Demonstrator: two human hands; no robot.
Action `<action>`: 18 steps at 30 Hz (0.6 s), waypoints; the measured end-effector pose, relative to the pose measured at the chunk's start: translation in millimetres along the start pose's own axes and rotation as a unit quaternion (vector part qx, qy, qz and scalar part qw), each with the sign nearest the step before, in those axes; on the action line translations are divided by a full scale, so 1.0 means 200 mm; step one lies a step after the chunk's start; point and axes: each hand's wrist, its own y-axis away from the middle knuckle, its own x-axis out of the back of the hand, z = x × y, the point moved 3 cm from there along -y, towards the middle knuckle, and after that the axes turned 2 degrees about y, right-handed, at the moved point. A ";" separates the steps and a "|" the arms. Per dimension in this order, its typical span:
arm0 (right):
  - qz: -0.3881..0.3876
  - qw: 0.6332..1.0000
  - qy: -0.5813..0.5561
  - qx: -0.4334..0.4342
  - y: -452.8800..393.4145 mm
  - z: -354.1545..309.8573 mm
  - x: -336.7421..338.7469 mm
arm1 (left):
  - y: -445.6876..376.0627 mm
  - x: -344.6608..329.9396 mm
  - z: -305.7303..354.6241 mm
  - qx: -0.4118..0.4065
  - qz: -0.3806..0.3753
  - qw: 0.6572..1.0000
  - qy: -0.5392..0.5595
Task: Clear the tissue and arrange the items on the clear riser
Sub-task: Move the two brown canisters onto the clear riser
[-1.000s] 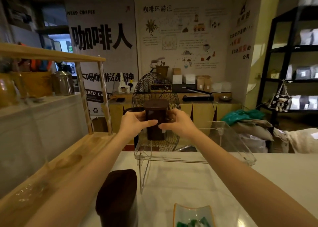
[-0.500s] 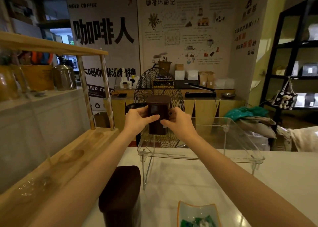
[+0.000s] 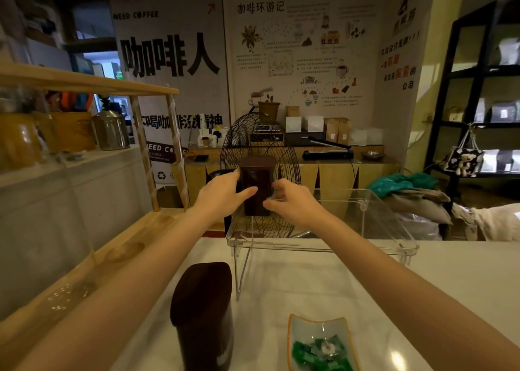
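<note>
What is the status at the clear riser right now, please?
Left hand and right hand both on dark canister, at clear riser's left end. Second canister and candy dish wait on counter. No obstruction.

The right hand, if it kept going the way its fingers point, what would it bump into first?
The right hand points left, and its fingertips already seem to touch the dark brown canister on the clear riser. That comes first, then probably the left hand beyond.

One head-worn camera, wide-angle, looking forward and slightly down along both outstretched forearms, close over the near edge of the white counter (image 3: pixel 323 286), facing the poster wall (image 3: pixel 295 61) across the room. No second view overlaps.
</note>
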 end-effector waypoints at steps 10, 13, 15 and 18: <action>-0.045 0.962 0.180 0.201 0.54 -0.17 -0.09 | 0.34 0.15 -0.09 -0.057 -0.028 0.975 -0.214; -0.101 0.958 0.180 0.198 0.63 -0.14 -0.19 | 0.49 0.14 -0.21 -0.052 -0.054 0.968 -0.239; -0.146 0.959 0.170 0.174 0.66 -0.12 -0.25 | 0.59 0.13 -0.30 -0.032 -0.078 0.969 -0.230; -0.206 0.961 0.144 0.116 0.66 -0.09 -0.35 | 0.74 0.12 -0.39 0.010 -0.114 0.983 -0.146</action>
